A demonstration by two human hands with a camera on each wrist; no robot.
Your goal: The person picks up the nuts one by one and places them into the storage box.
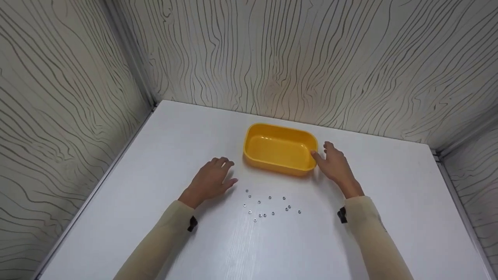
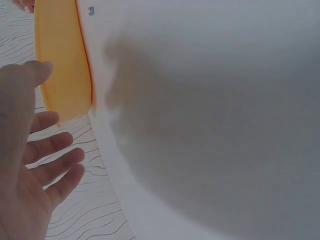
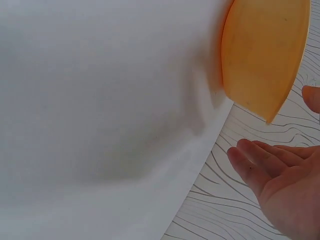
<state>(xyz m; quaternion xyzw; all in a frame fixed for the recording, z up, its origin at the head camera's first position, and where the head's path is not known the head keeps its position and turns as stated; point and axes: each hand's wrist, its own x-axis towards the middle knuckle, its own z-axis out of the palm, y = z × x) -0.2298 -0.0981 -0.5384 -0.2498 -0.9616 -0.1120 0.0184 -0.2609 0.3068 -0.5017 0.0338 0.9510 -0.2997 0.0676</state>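
A yellow rectangular plastic bin [image 1: 272,151] with rounded corners and nothing inside stands upright on the white table. Beside its right end is my right hand [image 1: 335,165], the thumb at the rim and the fingers outside the wall. The right wrist view shows those fingers [image 3: 257,162] extended and apart from the bin; whether the thumb touches the rim I cannot tell. Left of the bin, my left hand [image 1: 210,179] hovers with spread, relaxed fingers and holds nothing. Several small metal nuts [image 1: 270,197] lie scattered on the table in front of the bin.
The white table [image 1: 186,124] is bounded by a wood-grain patterned back wall [image 1: 253,58] and a similar left side wall [image 1: 58,97]. A right side wall [image 1: 476,186] also shows. Dark wrist devices [image 1: 192,223] sit under both sleeves.
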